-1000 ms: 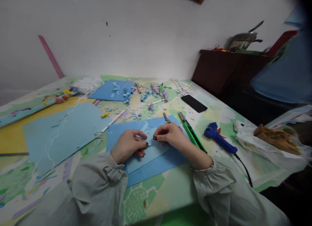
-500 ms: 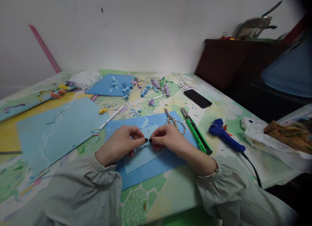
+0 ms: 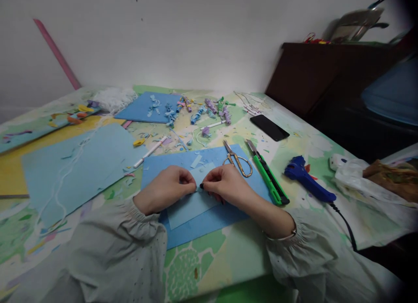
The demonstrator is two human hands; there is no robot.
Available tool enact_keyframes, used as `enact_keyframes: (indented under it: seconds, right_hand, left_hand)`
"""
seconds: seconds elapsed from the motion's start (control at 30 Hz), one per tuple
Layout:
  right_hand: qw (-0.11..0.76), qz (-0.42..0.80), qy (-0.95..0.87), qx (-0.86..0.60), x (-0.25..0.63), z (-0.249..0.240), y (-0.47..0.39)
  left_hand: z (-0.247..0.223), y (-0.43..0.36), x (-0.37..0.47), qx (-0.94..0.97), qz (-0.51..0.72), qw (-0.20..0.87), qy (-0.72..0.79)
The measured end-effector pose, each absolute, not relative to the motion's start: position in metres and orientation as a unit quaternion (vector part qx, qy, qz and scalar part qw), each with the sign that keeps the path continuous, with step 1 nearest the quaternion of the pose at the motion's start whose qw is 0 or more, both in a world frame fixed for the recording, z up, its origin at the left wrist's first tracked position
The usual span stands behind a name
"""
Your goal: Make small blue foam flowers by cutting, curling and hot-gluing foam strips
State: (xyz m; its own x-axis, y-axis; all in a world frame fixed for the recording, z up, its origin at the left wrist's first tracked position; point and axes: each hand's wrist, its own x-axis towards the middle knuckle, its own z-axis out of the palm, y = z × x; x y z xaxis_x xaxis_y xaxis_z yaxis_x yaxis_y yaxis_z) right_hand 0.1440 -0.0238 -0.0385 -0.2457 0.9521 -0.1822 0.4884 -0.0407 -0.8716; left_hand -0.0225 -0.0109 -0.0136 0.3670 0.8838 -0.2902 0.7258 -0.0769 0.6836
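A person's left hand (image 3: 170,187) and right hand (image 3: 222,185) met fingertip to fingertip over a pale blue sheet (image 3: 192,203), both curled closed and pinching a tiny pale blue scrap (image 3: 198,189) too small to make out clearly. The thin, matte sheet lay tilted on a larger, darker blue sheet (image 3: 209,220), flat on a surface (image 3: 228,259) covered in a glossy green-and-yellow print. Just beyond the right hand rested small scissors (image 3: 238,159) with gold loop handles, and beside them a long green utility knife (image 3: 267,174). A blue glue gun (image 3: 307,181) lay farther right, its black cord running off the near edge, with a flat black phone (image 3: 270,128) behind it. To the left spread a wide light blue sheet (image 3: 75,168) trailing white thread, and a white pen (image 3: 150,152) lay near its corner. Curled paper pieces (image 3: 209,109) in blue, purple and green clustered near the wall. Open room remained along the near edge between the sleeves, while a crinkled plastic bag (image 3: 359,181) crowded the right edge.
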Motion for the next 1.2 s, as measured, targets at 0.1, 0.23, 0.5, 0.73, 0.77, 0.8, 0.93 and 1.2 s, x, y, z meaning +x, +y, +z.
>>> enact_keyframes:
  seconds: [0.1, 0.23, 0.5, 0.73, 0.77, 0.8, 0.93, 1.2]
  right_hand:
    - [0.248, 0.402, -0.686, -0.554, 0.144, -0.040, -0.023]
    - [0.249, 0.344, -0.720, -0.549, 0.143, -0.040, -0.023]
    - [0.250, 0.318, -0.727, -0.554, 0.142, -0.039, -0.025]
    - [0.247, 0.360, -0.709, -0.554, 0.144, -0.042, -0.024]
    - [0.247, 0.370, -0.703, -0.554, 0.144, -0.042, -0.024]
    - [0.250, 0.383, -0.696, -0.553, 0.144, -0.042, -0.024]
    - [0.307, 0.437, -0.645, -0.546, 0.147, -0.036, -0.021]
    - [0.498, 0.086, -0.596, -0.624, 0.194, -0.002, -0.069]
  left_hand:
    - [-0.016, -0.009, -0.024, 0.725, 0.089, 0.398, 0.555]
    - [-0.018, -0.008, -0.024, 0.729, 0.082, 0.388, 0.557]
    - [-0.019, -0.007, -0.023, 0.728, 0.086, 0.381, 0.563]
    - [-0.020, -0.008, -0.020, 0.713, 0.095, 0.385, 0.578]
    - [-0.020, -0.009, -0.020, 0.710, 0.097, 0.385, 0.582]
    - [-0.020, -0.009, -0.019, 0.709, 0.099, 0.384, 0.584]
    - [-0.019, -0.010, -0.018, 0.705, 0.106, 0.379, 0.590]
    - [-0.021, -0.009, -0.021, 0.710, 0.123, 0.385, 0.577]
